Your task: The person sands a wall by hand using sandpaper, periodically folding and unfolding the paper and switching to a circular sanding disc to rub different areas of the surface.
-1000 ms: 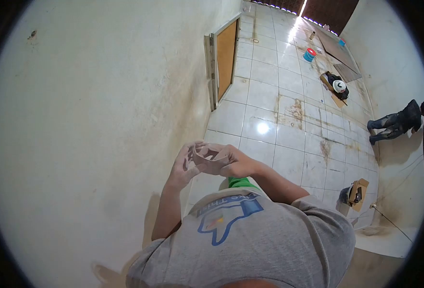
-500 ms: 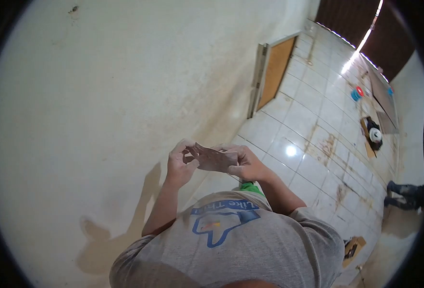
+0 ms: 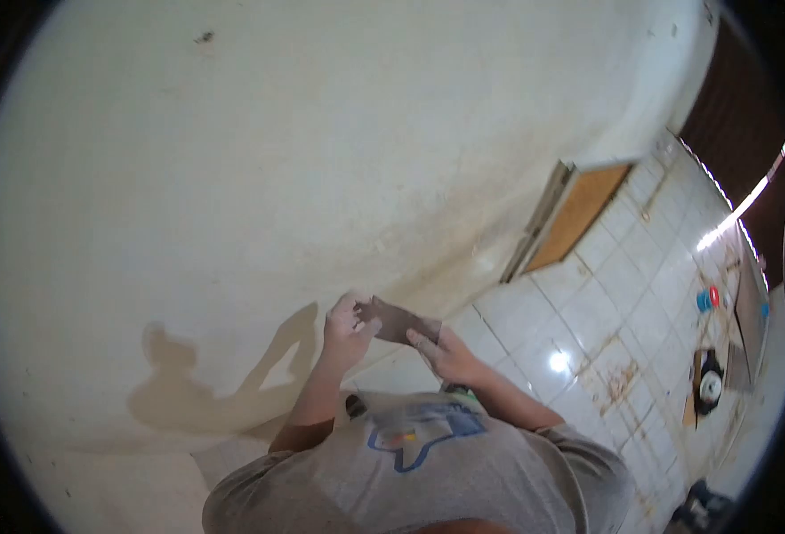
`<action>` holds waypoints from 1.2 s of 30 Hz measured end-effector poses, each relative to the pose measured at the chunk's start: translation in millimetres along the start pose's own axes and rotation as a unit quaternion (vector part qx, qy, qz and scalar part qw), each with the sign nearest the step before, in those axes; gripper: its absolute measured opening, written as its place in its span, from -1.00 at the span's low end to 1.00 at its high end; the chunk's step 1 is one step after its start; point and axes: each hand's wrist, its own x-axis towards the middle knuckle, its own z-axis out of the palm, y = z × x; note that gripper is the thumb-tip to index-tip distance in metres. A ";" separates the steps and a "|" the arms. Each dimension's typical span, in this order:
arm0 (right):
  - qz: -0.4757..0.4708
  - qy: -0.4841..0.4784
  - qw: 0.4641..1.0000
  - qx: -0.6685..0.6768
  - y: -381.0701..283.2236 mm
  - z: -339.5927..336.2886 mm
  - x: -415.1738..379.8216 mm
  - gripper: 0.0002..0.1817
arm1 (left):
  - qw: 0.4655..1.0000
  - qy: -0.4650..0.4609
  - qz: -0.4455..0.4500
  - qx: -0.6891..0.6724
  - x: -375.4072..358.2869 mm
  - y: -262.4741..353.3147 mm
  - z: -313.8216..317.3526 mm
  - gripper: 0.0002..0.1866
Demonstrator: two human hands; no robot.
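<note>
A brown, thin, slightly bent piece of sandpaper [image 3: 399,322] is held up in front of my shirt, near the wall. My left hand [image 3: 346,336] pinches its left end between thumb and fingers, with pale dust on the skin. At the other end my right hand [image 3: 453,358] grips the lower right corner, thumb on the near face. The right fingers behind the sheet are mostly hidden.
A pale, stained wall [image 3: 303,160] rises close on the left. A framed brown door [image 3: 579,218] stands beyond my hands. On the tiled floor [image 3: 552,311] are a blue and red container [image 3: 707,299] and a black object with a white disc [image 3: 710,385].
The view has turned, so the wall fills more of it and floor items sit farther right and lower. Both hands still hold the sandpaper, which now slants down to the right.
</note>
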 end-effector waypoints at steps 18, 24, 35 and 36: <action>-0.497 0.341 0.680 -0.418 -144.8 50.1 137.4 -0.43 | 0.992 0.114 -0.047 -0.035 -80.7 14.9 -98.6 -0.88; -0.445 0.214 0.695 -0.522 -58.2 70.9 192.7 -0.33 | 0.977 0.114 -0.130 -0.126 -110.3 -6.7 -105.0 -0.94; -0.122 0.098 0.905 -0.395 104.1 39.6 91.1 -0.33 | 0.989 0.039 -0.104 -0.103 -104.9 -7.3 -127.9 -0.86; -0.113 0.110 0.931 -0.329 134.4 26.9 84.5 -0.39 | 0.990 0.039 -0.094 -0.096 -106.1 -7.7 -127.8 -0.86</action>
